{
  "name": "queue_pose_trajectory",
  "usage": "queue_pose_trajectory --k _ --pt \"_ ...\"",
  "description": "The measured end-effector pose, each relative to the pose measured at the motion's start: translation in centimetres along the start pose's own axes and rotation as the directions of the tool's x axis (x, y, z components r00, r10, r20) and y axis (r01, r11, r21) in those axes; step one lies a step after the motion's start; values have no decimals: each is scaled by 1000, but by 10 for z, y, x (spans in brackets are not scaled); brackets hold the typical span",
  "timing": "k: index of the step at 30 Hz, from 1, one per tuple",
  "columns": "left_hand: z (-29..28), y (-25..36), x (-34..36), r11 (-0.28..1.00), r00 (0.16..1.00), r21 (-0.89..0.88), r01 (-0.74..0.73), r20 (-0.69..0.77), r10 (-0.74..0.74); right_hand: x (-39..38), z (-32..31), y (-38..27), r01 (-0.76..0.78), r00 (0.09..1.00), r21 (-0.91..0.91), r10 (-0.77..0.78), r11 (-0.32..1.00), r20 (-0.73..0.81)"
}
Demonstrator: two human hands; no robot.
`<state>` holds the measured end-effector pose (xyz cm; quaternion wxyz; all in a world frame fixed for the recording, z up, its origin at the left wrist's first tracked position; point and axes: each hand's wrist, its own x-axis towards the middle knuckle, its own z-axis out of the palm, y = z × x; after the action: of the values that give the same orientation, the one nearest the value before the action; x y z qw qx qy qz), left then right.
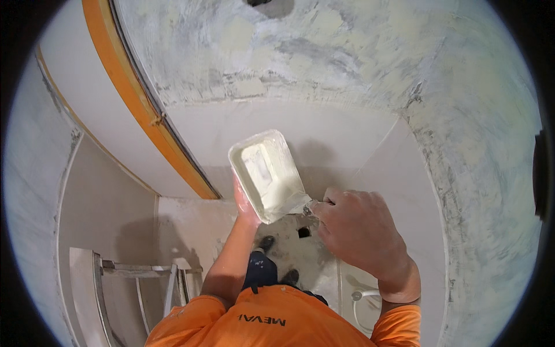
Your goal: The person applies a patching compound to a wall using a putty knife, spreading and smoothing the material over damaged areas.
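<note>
My left hand [245, 201] is wrapped around the left side and underside of a pale rectangular plastic tray [284, 159], with some fingers hidden beneath it. Cream-coloured putty [257, 165] coats the tray's inside and rim. A putty knife [296, 202] is gripped in my dusty right hand [364, 231], closed about its handle. The knife's smeared blade lies at the tray's near right corner, apparently touching it. Most of the handle is covered by my fingers.
Ahead stands a wall [358, 58] patchily coated with putty, above smooth pale panels. An orange door frame [139, 107] rises on the left. A stepladder [95, 289] is at lower left. The floor has a small square hole [304, 232]; a white curved fixture [358, 296] is at lower right.
</note>
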<state>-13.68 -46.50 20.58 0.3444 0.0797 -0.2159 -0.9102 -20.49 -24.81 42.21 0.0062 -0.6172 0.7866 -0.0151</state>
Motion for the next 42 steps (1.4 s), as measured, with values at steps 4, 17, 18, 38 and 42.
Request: queue_pose_trajectory --k 4,17,18,38,42 --pt "-8 0 14 995 999 -94 36 2 -36 23 19 -15 35 998 -55 -33 998 48" --pt "5 16 131 993 977 -54 103 192 -91 86 57 -8 -191 835 311 321 931 -447" --pt "5 23 135 991 974 -41 125 195 -115 92 62 -4 -210 827 325 345 922 -445" --pt "-16 113 198 816 814 122 564 85 -575 185 202 -73 454 731 498 628 -739 267" --pt "-26 111 202 786 785 119 607 63 -616 196 205 -80 453 711 533 650 -715 268"
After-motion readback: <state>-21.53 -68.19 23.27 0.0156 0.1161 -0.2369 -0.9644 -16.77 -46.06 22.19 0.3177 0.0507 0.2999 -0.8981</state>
